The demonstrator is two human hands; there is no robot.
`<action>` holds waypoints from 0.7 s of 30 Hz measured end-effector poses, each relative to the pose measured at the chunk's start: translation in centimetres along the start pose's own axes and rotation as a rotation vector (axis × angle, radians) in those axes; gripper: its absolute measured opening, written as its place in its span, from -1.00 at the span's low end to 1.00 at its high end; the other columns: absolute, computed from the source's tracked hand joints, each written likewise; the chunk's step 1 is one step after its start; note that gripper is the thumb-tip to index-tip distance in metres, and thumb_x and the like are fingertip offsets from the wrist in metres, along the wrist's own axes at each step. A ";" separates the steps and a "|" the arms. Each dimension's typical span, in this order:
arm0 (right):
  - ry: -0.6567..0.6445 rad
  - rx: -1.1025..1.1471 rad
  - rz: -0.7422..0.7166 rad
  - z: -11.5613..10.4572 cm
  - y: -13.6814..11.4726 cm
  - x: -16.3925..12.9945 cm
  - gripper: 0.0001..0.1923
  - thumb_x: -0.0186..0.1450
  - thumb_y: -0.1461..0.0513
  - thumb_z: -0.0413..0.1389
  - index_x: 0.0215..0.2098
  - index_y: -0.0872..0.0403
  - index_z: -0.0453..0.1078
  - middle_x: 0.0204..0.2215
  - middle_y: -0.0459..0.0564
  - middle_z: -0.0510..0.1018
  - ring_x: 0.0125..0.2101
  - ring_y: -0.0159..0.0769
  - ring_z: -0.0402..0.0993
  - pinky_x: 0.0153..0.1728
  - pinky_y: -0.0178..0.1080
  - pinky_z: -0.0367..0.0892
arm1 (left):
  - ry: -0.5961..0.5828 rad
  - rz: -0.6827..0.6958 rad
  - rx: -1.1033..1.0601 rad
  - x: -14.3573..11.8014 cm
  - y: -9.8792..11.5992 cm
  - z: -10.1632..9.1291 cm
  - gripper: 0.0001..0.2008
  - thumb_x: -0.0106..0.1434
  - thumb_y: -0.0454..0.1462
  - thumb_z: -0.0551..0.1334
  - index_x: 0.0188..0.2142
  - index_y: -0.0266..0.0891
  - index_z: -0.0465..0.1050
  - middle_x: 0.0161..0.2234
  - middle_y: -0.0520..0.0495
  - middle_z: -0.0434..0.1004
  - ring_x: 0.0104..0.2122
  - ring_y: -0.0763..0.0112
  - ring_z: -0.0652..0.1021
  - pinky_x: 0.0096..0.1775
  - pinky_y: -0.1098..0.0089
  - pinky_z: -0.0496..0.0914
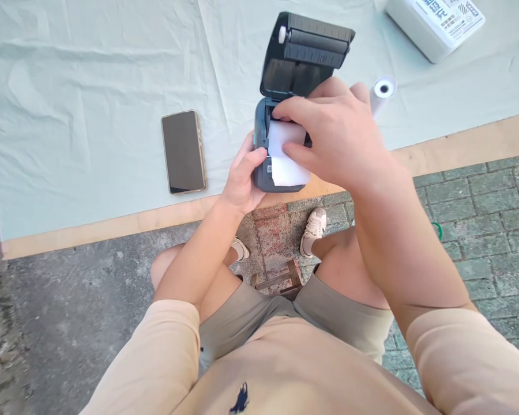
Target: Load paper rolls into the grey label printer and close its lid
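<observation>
A small dark portable printer is held near the table's front edge with its lid raised. White paper from a roll inside it hangs over the front of the body. My left hand grips the printer's left side, thumb on its upper edge. My right hand reaches in from the right; its thumb presses on the paper and its index finger lies in the compartment behind. Part of the paper roll and the printer's right side are hidden by my right hand.
A phone lies on the pale cloth to the left. A spare white paper roll stands beyond my right hand. A white box with printed markings is at the back right. The wooden table edge runs in front, above paving.
</observation>
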State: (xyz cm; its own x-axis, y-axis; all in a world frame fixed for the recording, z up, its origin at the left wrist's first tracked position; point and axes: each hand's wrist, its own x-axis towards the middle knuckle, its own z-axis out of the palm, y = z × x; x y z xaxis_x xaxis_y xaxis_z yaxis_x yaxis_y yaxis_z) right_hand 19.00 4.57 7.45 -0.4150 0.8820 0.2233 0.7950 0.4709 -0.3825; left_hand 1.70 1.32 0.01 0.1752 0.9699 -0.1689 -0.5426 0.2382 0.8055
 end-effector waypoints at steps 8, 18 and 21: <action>0.058 0.191 0.019 -1.0 -0.9 0.5 -0.63 0.08 0.35 0.23 -0.19 -0.15 0.38 -0.21 -0.06 0.71 0.04 0.17 0.54 0.19 0.29 0.36 | 0.065 -0.024 -0.027 0.2 0.4 0.1 -0.62 0.29 0.02 0.40 -0.02 -0.08 0.50 -0.01 -0.09 0.71 0.28 -0.05 0.63 0.15 0.11 0.63; 0.202 1.405 0.729 4.0 5.4 1.1 -0.35 -0.18 0.14 0.13 -0.05 -0.21 0.27 -0.18 -0.08 0.54 -0.24 -0.08 0.55 -0.47 -0.11 0.48 | 0.143 -0.170 -0.088 0.5 1.9 0.7 -0.51 0.49 0.10 0.01 -0.13 -0.11 0.61 -0.06 -0.19 0.79 0.26 -0.07 0.65 0.11 -0.04 0.69; 0.267 1.263 0.710 5.9 6.8 1.6 -0.32 -0.13 0.13 0.28 -0.03 -0.21 0.23 -0.09 -0.04 0.51 -0.12 -0.04 0.58 -0.39 -0.10 0.54 | 0.156 -0.176 -0.082 0.5 1.9 0.6 -0.54 0.48 0.10 0.04 -0.17 -0.09 0.60 -0.06 -0.17 0.81 0.29 -0.06 0.64 0.13 0.00 0.69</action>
State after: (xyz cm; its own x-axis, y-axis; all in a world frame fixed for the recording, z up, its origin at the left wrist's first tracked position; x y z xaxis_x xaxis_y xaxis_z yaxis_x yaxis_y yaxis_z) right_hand 21.15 9.26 -0.12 0.0919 0.9664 -0.2401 -0.1707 -0.2223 -0.9599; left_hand 1.23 2.20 1.76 0.1467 0.9077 -0.3932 -0.5813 0.4008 0.7081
